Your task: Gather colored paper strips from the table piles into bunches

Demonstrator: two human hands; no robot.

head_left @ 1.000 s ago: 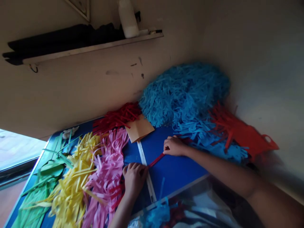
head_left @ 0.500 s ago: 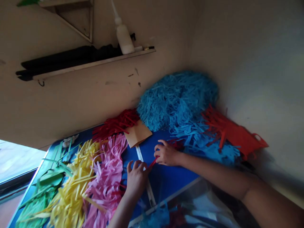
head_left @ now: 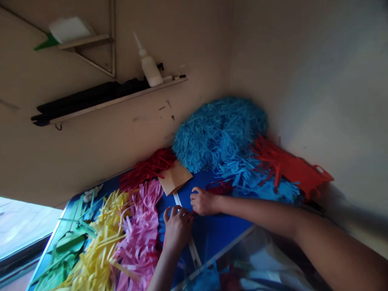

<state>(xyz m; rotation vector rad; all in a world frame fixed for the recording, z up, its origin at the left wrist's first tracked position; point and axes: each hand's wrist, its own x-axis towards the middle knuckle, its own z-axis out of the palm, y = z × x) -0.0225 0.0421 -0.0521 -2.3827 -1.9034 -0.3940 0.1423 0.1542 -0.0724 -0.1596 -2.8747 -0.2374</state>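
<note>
Over the middle of the blue table point(head_left: 222, 228), my left hand point(head_left: 178, 226) and my right hand point(head_left: 204, 201) are almost touching. The fingers of both are bent and closed on a thin red strip, and only a short dark red bit of it shows between them. Dark red strips point(head_left: 220, 187) lie just behind my right wrist. To the left of my left hand spreads a bunch of pink strips point(head_left: 142, 230). A folded tan paper point(head_left: 174, 178) rests behind my hands, against a pile of red strips point(head_left: 150, 165).
Yellow strips point(head_left: 101, 238) and green strips point(head_left: 71, 246) cover the table's left side. A big heap of blue strips point(head_left: 221, 133) fills the back corner, beside a red fringed sheet point(head_left: 297, 167). A wall shelf point(head_left: 121, 101) holds a white bottle point(head_left: 151, 70). Clear plastic point(head_left: 257, 258) lies in front.
My hands have come closer together, and the red strip stretched between them is now mostly hidden. The camera view has tilted up slightly and shifted.
</note>
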